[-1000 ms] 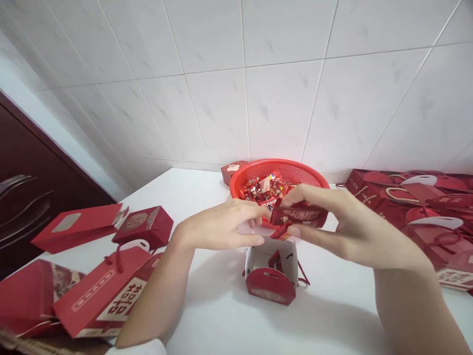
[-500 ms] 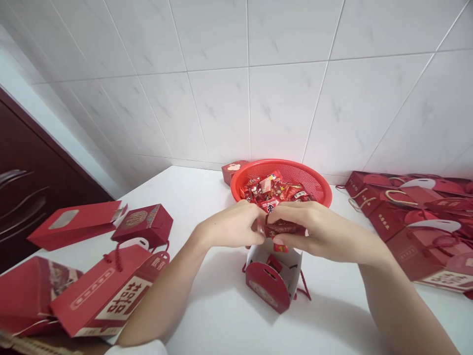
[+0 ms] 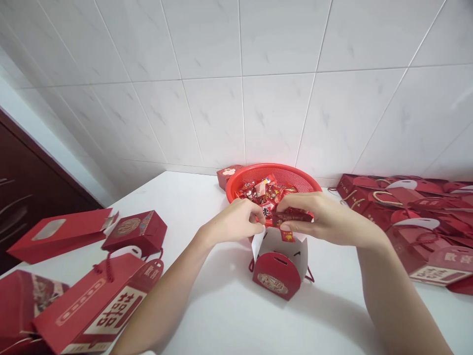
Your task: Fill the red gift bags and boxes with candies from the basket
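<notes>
A small red candy box (image 3: 277,277) with a gold round emblem and red cord handles stands on the white table, its top unfolded and its pale inside showing. My left hand (image 3: 236,221) pinches the raised white-lined flap at the box's left side. Over the box's far edge, my right hand (image 3: 321,219) is closed on red wrapped candies (image 3: 287,236), with the thumb across them. Just behind both hands sits a red mesh basket (image 3: 295,176) holding many wrapped candies (image 3: 260,193). The bottom of the box is hidden from view.
On the left lie a red bag (image 3: 59,234), a dark red box (image 3: 136,230) and a larger gift box (image 3: 92,301). Rows of red gift boxes (image 3: 417,236) fill the right side. A small box (image 3: 226,175) stands by the tiled wall (image 3: 207,123).
The candy box has been tipped more upright and turned slightly, and its left flap now shows in my left hand. My right hand still holds candies. The view has shifted a little.
</notes>
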`<state>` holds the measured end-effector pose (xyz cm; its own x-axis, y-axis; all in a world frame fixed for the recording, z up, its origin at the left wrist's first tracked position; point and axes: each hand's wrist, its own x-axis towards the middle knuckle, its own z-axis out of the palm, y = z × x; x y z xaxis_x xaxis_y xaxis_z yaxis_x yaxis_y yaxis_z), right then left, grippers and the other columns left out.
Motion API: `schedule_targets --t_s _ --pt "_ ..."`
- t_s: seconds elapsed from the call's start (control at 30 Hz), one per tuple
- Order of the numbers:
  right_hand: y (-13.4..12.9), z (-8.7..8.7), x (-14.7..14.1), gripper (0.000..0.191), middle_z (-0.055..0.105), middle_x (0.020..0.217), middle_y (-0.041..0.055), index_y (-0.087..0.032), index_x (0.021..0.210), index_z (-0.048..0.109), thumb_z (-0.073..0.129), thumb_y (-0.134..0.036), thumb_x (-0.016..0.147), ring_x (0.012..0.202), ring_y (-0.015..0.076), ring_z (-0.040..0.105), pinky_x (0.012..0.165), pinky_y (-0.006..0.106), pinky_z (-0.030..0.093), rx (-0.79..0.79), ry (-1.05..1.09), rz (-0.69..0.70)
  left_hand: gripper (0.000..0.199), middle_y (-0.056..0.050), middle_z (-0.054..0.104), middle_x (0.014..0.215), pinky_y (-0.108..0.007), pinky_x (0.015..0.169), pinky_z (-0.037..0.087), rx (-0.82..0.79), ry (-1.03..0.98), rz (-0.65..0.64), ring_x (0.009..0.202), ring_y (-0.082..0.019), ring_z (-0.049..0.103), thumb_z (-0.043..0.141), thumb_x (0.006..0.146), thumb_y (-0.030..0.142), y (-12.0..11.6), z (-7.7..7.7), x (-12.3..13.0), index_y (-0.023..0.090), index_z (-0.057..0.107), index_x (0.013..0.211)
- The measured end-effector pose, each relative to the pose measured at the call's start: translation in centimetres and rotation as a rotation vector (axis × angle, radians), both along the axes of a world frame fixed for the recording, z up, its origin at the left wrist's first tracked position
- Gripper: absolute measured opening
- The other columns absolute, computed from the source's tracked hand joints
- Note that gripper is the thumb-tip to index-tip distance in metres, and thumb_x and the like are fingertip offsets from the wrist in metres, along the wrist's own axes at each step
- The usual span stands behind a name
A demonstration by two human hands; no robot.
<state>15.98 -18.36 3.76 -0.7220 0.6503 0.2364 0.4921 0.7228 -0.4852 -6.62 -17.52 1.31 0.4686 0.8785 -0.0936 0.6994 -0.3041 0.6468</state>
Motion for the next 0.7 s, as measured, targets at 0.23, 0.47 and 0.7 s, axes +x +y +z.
schedule_targets --t_s 0.23,0.47,0.7 --pt "-0.5 0.2 -0.1 0.016 0.064 0.076 0.0003 -0.019 0.092 0.065 0.051 -0.027 0.097 0.064 0.0116 0.054 0.059 0.024 0.04 -0.026 -0.008 0.036 0.019 0.003 0.057 0.062 -0.025 0.05 0.033 -0.017 0.032 -0.003 0.056 -0.013 0.049 0.053 0.069 0.021 0.1 -0.1 -0.1 0.02 0.069 0.078" --pt "-0.8 -0.1 -0.1 0.027 0.072 0.097 0.006 -0.021 0.116 0.068 0.047 -0.026 0.099 0.075 0.0146 0.063 0.067 0.025 0.047 0.008 -0.037 0.133 0.018 0.003 0.056 0.059 -0.025 0.049 0.032 -0.026 0.064 -0.008 0.055 -0.014 0.048 0.053 0.071 0.022 0.1 -0.1 -0.2 0.021 0.068 0.08" --pt "-1.3 0.6 0.6 0.027 0.072 0.099 0.0056 -0.023 0.114 0.07 0.049 -0.031 0.1 0.08 0.0155 0.065 0.069 0.025 0.048 0.025 -0.033 0.099 0.021 0.002 0.06 0.064 -0.025 0.053 0.035 -0.023 0.088 -0.039 0.059 -0.015 0.054 0.053 0.076 0.023 -0.2 0.3 -0.1 0.02 0.069 0.087"
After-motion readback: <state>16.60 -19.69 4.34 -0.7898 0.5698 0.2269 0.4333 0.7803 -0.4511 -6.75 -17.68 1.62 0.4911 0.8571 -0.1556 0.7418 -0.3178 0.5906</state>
